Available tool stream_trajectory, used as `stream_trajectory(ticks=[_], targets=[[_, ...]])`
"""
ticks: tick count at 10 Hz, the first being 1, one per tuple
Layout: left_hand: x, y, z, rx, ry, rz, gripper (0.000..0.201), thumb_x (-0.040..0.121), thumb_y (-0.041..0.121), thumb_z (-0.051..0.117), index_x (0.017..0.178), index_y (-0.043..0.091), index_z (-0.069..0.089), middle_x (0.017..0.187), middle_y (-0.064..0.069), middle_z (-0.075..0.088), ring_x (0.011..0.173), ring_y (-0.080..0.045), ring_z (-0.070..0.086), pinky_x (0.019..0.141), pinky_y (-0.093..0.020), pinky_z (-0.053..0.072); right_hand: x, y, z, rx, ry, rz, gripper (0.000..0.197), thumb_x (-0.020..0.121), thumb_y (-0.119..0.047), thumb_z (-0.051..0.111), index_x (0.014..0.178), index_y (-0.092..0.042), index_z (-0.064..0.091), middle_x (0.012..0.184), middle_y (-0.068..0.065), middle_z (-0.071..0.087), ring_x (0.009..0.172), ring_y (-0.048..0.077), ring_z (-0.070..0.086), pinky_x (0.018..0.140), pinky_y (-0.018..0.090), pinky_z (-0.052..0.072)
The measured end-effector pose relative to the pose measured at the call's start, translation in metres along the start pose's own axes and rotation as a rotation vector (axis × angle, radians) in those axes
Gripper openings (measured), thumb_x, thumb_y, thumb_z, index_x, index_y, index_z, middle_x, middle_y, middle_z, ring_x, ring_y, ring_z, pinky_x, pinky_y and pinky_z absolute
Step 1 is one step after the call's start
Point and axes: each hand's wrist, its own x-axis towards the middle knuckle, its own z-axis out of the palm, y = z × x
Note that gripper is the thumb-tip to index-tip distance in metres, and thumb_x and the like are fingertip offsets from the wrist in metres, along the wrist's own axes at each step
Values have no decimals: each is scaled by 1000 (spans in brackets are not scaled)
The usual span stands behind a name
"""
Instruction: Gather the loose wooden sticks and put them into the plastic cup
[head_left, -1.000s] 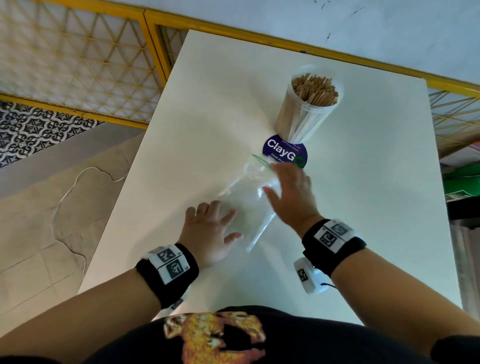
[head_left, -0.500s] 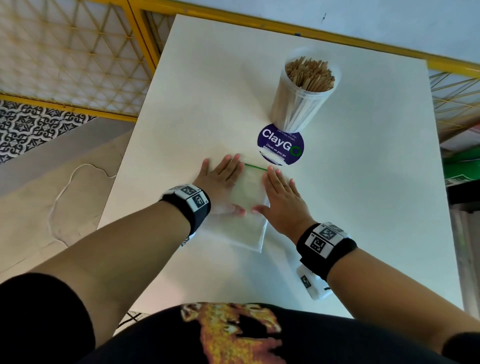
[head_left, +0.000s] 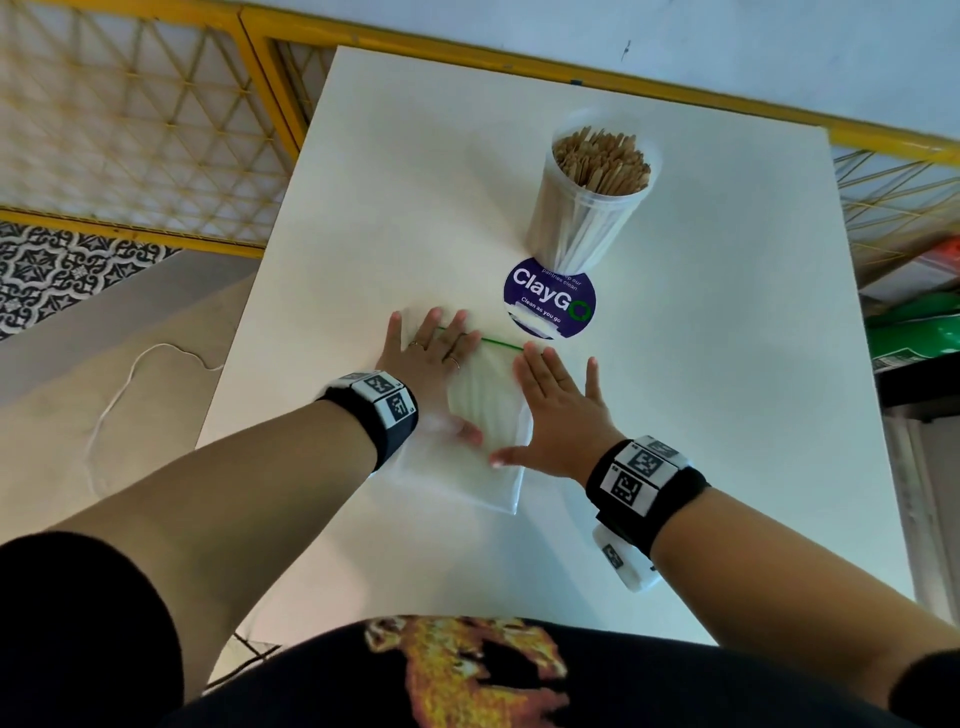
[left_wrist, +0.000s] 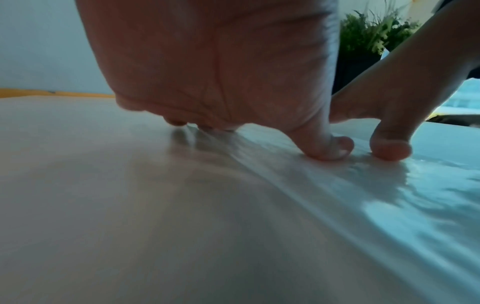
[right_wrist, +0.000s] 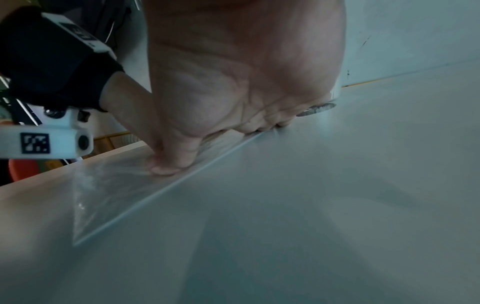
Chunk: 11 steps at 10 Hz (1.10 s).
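Note:
A clear plastic cup (head_left: 587, 208) stands upright at the far middle of the white table (head_left: 727, 415), packed with wooden sticks (head_left: 602, 161). Nearer me a clear, flat zip bag (head_left: 488, 410) with a green seal line lies on the table. My left hand (head_left: 431, 358) presses flat on the bag's left half, fingers straight. My right hand (head_left: 561, 410) presses flat on its right edge. In the left wrist view both thumbs touch the bag (left_wrist: 389, 195). In the right wrist view the bag (right_wrist: 109, 195) lies flat under my thumb. No loose sticks show on the table.
A round purple "ClayGo" sticker (head_left: 549, 299) lies on the table between the cup and the bag. A yellow metal railing (head_left: 270, 62) runs along the table's far and left sides. Tiled floor lies to the left, with a white cord (head_left: 124, 379) on it.
One second ago the bag was puffed up and slanted under my hands. Both hands have since pressed it flat, and they have spread out slightly over the last half second.

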Motion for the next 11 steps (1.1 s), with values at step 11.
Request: stream_trajectory(ticks=[11], targets=[[-52,-73,37,-326,305,-157,78,93,62,19,152,14,2,160,-13,1,147,-37,9,116,-51,10,34,-70,-26,111,158,-226,89,81,-74,8,153,-23,-1,160,-2,-16,146,20,-20,120,43,-11]])
